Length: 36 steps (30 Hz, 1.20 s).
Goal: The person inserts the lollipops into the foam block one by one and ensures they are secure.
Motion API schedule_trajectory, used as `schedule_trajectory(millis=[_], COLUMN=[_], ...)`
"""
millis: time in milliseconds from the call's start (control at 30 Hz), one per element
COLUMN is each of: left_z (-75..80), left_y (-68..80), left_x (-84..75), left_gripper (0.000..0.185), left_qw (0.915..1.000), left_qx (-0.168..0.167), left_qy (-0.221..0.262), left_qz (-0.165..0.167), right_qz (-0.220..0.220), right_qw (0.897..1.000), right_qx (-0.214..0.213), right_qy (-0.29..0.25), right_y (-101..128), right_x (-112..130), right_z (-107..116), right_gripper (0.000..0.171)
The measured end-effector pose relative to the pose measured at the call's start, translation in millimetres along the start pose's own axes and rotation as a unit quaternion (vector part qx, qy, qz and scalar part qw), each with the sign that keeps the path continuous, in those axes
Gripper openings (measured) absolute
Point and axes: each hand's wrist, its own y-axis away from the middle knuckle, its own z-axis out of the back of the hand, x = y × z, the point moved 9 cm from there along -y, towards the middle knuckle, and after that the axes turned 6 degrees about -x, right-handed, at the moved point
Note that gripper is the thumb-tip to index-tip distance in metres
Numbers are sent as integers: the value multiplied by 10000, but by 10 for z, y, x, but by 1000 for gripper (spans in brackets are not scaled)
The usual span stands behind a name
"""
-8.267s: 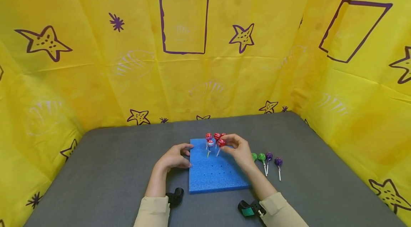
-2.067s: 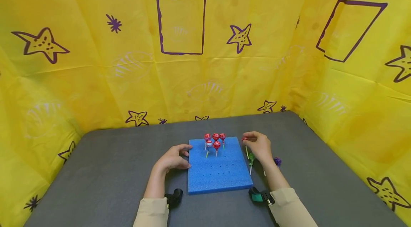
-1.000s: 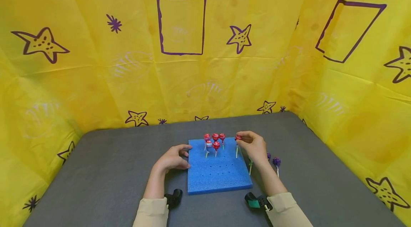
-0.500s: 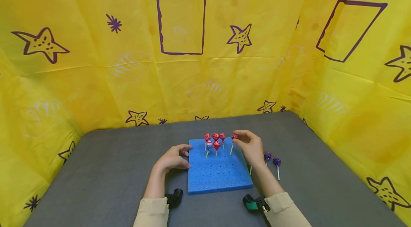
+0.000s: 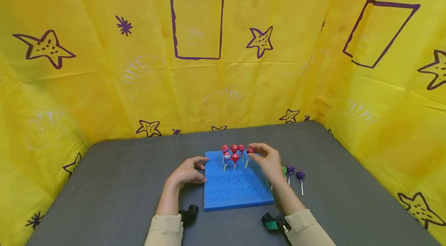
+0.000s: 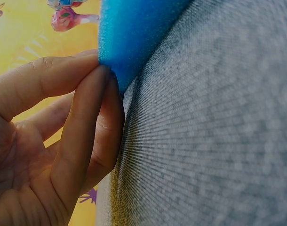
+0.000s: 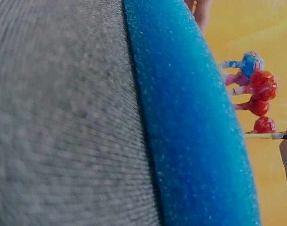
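My right hand [image 5: 267,161] pinches a dark red lollipop [image 5: 250,150] by its head, fingertips and thumb around it. Its yellow stick points down at the blue foam board [image 5: 223,197]; whether the tip is in a hole I cannot tell. In the right wrist view the lollipop stick [image 7: 260,136] shows at the right edge, the fingers mostly cut off. Beside it, several red lollipops [image 5: 235,158] and a blue-and-white lollipop [image 5: 227,156] stand upright in the board. My left hand [image 5: 186,170] rests its fingertips and thumb against the board's left edge, seen closely in the left wrist view.
Right of the board, purple lollipops [image 5: 301,175] and a green lollipop [image 5: 284,170] lie on the grey table [image 5: 132,188], partly behind the right arm. Rows of small holes mark the board's front half. A yellow patterned curtain [image 5: 195,95] encloses the table.
My right hand brought the dark red lollipop from right of the board leftward, over to the standing ones. Earlier it set another red lollipop in the board. The left hand stays in place.
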Motion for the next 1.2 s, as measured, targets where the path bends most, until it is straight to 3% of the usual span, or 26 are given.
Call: schedule_trajectory(millis=[267, 1100, 1200], left_z=[-10, -17, -15], left_y=[-7, -23, -20], left_x=[8, 33, 26], left_gripper=[65, 65, 66], left_qw=[10000, 9999, 9999], left_qx=[45, 71, 56], left_qy=[-43, 97, 105], left_qz=[11, -59, -64], right_qz=[201, 69, 57], right_qw=[9996, 9986, 9983], right_qx=[95, 496, 532], right_qy=[160, 155, 225], right_y=[3, 39, 86], right_x=[1, -42, 77], right_z=[-31, -130, -122], right_gripper=[26, 29, 28])
